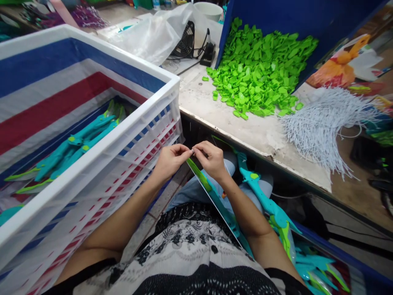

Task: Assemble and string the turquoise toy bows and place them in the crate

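Observation:
My left hand [170, 162] and my right hand [211, 160] meet above my lap, thumbs and fingertips pinched together. Between them is a small bit of white string, mostly hidden by the fingers. Just below the fingertips is the green tip of a teal and green plastic toy bow [199, 174], which runs down under my right forearm. A pale string [219, 214] stretches along its length. Another teal section with a green button [255, 177] lies across my knees, right of my right arm; whether it belongs to the same bow I cannot tell.
A white crate [135, 139] with striped lining stands left, holding teal bows [73, 141]. On the table [258, 137] lie a heap of green plastic pieces [260, 69] and a bundle of white strings [325, 123]. A black fan [186, 41] stands behind. More teal pieces [319, 266] lie lower right.

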`<move>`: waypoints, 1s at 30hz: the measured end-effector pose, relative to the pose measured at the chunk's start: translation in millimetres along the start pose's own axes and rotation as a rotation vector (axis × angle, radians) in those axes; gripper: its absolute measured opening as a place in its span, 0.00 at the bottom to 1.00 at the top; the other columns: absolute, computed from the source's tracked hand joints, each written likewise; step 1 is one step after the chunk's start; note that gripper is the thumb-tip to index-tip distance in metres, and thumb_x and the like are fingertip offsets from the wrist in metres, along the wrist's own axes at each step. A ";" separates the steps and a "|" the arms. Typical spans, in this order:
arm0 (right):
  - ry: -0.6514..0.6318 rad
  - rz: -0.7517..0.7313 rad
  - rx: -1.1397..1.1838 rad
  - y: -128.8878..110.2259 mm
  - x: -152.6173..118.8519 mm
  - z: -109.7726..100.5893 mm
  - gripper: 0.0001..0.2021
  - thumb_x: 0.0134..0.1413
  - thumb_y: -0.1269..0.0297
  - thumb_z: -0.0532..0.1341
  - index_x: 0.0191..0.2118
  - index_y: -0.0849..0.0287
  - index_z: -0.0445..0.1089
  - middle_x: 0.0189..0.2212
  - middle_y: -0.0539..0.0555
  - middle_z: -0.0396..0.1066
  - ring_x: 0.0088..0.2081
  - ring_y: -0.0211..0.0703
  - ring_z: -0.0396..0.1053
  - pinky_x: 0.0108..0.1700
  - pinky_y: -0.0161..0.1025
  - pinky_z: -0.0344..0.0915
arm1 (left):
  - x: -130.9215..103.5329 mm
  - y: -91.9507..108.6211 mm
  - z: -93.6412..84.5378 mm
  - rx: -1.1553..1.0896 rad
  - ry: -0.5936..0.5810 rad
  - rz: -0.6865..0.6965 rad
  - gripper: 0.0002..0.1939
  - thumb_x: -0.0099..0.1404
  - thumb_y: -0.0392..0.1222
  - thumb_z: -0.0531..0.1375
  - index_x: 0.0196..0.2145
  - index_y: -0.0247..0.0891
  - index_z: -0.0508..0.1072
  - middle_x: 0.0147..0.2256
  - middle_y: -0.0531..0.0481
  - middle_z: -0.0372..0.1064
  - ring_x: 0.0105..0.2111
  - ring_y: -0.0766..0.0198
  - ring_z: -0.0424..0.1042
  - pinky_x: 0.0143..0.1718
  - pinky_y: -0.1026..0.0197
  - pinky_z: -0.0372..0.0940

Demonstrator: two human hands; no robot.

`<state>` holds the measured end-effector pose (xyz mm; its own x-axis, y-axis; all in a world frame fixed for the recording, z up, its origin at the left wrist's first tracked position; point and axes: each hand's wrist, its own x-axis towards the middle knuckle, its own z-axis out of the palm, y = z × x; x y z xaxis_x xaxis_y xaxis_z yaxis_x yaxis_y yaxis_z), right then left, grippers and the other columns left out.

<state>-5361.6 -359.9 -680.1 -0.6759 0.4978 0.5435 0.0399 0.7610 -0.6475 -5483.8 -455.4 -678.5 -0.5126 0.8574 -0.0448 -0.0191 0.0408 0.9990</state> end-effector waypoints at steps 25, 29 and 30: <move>-0.369 0.672 -1.046 92.0 -181.4 -130.7 0.27 0.51 0.73 0.54 0.59 0.64 0.57 0.50 0.69 0.59 0.42 0.54 0.65 0.43 0.48 0.65 | -73.6 -112.2 84.4 0.830 -0.755 0.836 0.23 0.62 0.32 0.52 0.55 0.39 0.65 0.53 0.40 0.65 0.60 0.49 0.55 0.59 0.38 0.50; -0.319 0.633 -0.736 86.3 -177.2 -153.4 0.27 0.52 0.66 0.56 0.59 0.61 0.58 0.50 0.62 0.63 0.43 0.50 0.67 0.44 0.43 0.67 | -60.4 -109.1 118.5 1.092 -0.725 0.942 0.17 0.63 0.35 0.52 0.49 0.36 0.68 0.37 0.42 0.70 0.43 0.53 0.68 0.51 0.45 0.58; -0.307 0.622 -0.676 85.1 -174.9 -161.3 0.26 0.53 0.64 0.57 0.58 0.60 0.59 0.49 0.61 0.64 0.44 0.49 0.68 0.45 0.43 0.67 | -57.8 -105.2 119.4 1.123 -0.730 0.947 0.16 0.62 0.37 0.54 0.48 0.35 0.69 0.35 0.42 0.69 0.40 0.53 0.69 0.48 0.46 0.59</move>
<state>-5121.3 -315.1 -744.1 -0.5500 0.8349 -0.0178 0.8054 0.5247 -0.2758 -5349.6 -448.0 -781.5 0.5178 0.8250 0.2262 0.8099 -0.5580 0.1810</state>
